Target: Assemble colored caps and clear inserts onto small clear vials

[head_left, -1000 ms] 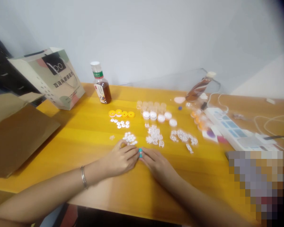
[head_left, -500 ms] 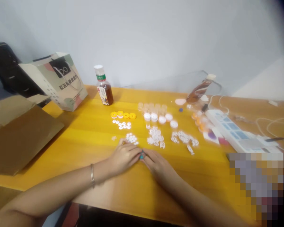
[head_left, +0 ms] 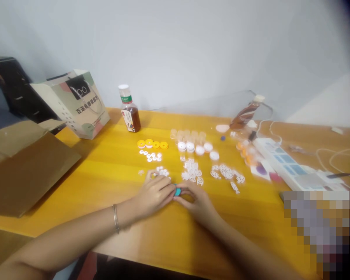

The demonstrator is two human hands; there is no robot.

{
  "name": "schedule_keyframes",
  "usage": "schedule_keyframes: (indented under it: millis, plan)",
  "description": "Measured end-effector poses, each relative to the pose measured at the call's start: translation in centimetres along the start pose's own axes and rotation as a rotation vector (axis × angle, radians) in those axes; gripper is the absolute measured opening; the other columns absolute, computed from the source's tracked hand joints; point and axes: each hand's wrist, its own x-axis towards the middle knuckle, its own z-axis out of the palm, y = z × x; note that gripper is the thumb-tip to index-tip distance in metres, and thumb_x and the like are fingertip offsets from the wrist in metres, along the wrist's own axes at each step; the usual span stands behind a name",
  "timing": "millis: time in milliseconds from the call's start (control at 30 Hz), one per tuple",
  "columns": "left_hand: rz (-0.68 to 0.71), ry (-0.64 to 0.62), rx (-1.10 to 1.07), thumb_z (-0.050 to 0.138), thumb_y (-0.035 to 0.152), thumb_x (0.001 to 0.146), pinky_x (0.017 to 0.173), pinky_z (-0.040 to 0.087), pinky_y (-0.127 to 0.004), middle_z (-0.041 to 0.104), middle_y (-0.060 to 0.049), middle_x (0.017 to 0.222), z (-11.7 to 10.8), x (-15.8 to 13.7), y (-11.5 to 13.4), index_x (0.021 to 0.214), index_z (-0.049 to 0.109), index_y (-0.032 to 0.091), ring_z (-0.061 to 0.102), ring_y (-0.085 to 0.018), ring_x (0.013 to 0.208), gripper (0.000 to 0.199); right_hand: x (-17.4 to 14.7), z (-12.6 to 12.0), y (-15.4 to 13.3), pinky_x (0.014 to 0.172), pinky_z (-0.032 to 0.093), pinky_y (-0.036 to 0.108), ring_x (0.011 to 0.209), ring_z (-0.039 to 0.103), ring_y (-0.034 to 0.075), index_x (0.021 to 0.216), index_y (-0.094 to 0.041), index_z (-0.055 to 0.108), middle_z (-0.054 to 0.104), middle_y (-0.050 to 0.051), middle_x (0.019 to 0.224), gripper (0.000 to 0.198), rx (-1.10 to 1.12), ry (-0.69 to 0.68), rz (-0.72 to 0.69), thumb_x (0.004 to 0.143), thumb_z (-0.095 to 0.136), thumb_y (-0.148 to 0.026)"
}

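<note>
Between my two hands is a small teal piece, mostly covered by fingers. My left hand grips it from the left, its fingers bent around it. From the right, my right hand pinches it between thumb and fingers. Just beyond my left hand lies a cluster of small white round pieces, partly hidden by it. White openwork pieces are heaped past my right hand, with more openwork pieces further right. Behind them stand yellow rings, white discs and clear caps.
A cardboard box and a paper bag stand at the left of the table. Two drink bottles are at the back, one upright bottle and one tilted bottle. A power strip with cables lies on the right.
More of the teal piece shows between my hands now. My right hand's fingers have shifted slightly right and spread around it. The camera view has tilted a little.
</note>
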Motion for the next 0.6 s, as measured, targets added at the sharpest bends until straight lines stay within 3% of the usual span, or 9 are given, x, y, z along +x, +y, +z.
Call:
schedule_keyframes:
  millis: [133,267,333,467,600]
  plan:
    - [0.007,0.034,0.009,0.044,0.022,0.087,0.082,0.026,-0.035,0.061,-0.001,0.08,-0.5,0.1,0.4,0.087,0.058,0.018,0.054,-0.014,0.079,0.014,0.0,0.4,-0.4,0.078,0.051,0.029,0.078,0.063,0.014,0.09,-0.021,0.055,0.064,0.001,0.08,0.02,0.374,-0.034,0.21,0.072,0.063,-0.024]
    - [0.022,0.048,-0.052,0.045,0.024,0.087,0.083,0.029,-0.033,0.063,-0.002,0.089,-1.3,0.6,-1.1,0.097,0.056,0.021,0.054,-0.014,0.085,0.015,0.2,0.4,-0.8,0.08,0.049,0.029,0.079,0.062,0.013,0.088,-0.021,0.057,0.065,0.0,0.08,0.023,0.431,0.042,0.279,0.067,0.067,-0.025]
    - [-0.051,0.062,-0.076,0.046,0.025,0.086,0.081,0.032,-0.031,0.063,-0.002,0.092,-1.8,0.7,-2.9,0.1,0.056,0.021,0.055,-0.014,0.086,0.017,0.3,0.2,-1.1,0.081,0.048,0.03,0.079,0.062,0.013,0.087,-0.021,0.057,0.065,0.001,0.081,0.024,0.421,0.089,0.306,0.066,0.069,-0.026]
    - [-0.198,-0.135,-0.126,0.047,0.024,0.085,0.073,0.037,-0.027,0.062,-0.002,0.089,-2.4,0.6,-6.5,0.092,0.059,0.021,0.056,-0.014,0.083,0.015,0.4,0.1,-1.5,0.08,0.049,0.031,0.078,0.062,0.014,0.084,-0.021,0.058,0.066,0.002,0.082,0.024,0.412,0.143,0.343,0.064,0.07,-0.027]
    - [-0.208,-0.23,-0.141,0.051,0.024,0.082,0.074,0.037,-0.027,0.062,-0.001,0.09,-2.3,0.4,-7.5,0.088,0.06,0.022,0.056,-0.015,0.085,0.011,0.5,0.0,-1.6,0.08,0.049,0.032,0.079,0.063,0.015,0.084,-0.021,0.059,0.066,0.002,0.083,0.025,0.405,0.161,0.335,0.064,0.07,-0.029]
